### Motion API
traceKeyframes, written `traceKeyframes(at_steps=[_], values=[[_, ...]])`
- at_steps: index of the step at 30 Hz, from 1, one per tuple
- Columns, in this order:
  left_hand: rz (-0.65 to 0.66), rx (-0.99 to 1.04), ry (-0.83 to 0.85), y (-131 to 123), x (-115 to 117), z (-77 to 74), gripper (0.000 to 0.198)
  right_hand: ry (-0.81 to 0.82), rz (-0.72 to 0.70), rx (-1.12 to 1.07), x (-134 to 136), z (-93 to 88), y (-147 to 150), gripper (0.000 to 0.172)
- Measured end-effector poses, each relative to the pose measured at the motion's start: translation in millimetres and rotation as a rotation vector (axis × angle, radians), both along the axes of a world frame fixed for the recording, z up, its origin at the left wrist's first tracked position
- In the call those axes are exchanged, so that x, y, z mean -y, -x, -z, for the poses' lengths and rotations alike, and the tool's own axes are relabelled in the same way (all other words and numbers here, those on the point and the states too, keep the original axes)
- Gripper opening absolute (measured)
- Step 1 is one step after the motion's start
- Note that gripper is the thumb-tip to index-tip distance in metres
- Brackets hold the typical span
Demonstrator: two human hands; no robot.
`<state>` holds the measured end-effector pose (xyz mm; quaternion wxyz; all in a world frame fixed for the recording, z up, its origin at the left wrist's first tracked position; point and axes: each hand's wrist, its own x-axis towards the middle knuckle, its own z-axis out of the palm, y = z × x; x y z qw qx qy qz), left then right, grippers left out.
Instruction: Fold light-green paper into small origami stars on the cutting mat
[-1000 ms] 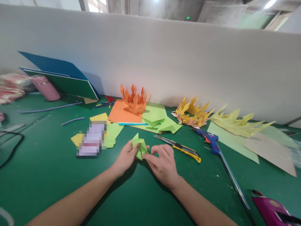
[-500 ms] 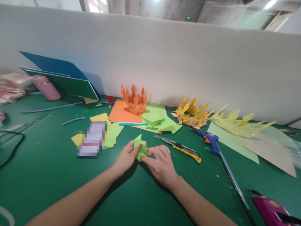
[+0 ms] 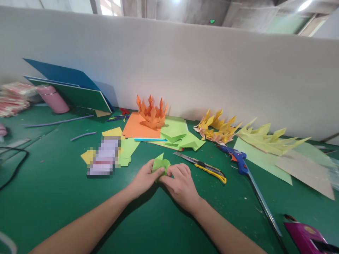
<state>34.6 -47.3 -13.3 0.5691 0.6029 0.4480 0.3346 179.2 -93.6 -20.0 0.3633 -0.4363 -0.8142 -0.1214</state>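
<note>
A small piece of folded light-green paper (image 3: 160, 163) is held between both hands, just above the green table (image 3: 148, 218). My left hand (image 3: 145, 177) pinches it from the left, thumb across its front. From the right, my right hand (image 3: 180, 183) grips the paper's edge between thumb and curled fingers. One pointed corner sticks up, while the lower part is hidden by the thumbs. Right of the hands lies a yellow utility knife (image 3: 205, 165) with its blade out. A phone (image 3: 104, 157), blurred out, rests to the left on yellow and green paper.
An orange paper crown (image 3: 152, 114) stands behind on orange and green sheets. Farther right are a yellow paper crown (image 3: 218, 128), a pale-yellow crown strip (image 3: 270, 137) and a blue glue gun (image 3: 239, 160). A pink bottle (image 3: 53, 98) leans at back left, near blue boards (image 3: 63, 77).
The folded green paper has turned and its right part now bulges open. My left thumb has slid lower and to the right across it; my right hand has hardly moved.
</note>
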Motion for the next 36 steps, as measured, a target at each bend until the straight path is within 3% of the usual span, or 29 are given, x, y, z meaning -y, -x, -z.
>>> traceKeyframes(at_steps=[13, 23, 25, 31, 36], values=[[0.082, 0.082, 0.022, -0.9, 2.6, 1.0, 0.032, -0.018, -0.02, -0.001, 0.5, 0.6, 0.8, 0.034], [0.053, 0.106, 0.062, -1.3, 2.3, 2.8, 0.033, 0.02, -0.054, -0.027, 1.4, 1.4, -1.6, 0.017], [0.013, 0.125, 0.06, -1.2, 2.7, 2.9, 0.036, 0.055, -0.067, -0.105, 1.7, 3.0, -3.6, 0.008], [-0.078, 0.14, -0.014, -2.6, 3.1, -1.4, 0.047, 0.277, 0.03, -0.526, -2.3, 12.6, -6.1, 0.031], [-0.075, 0.125, -0.076, -5.5, 5.0, -1.9, 0.051, 0.488, -0.062, -0.698, -5.8, 14.5, 0.8, 0.03]])
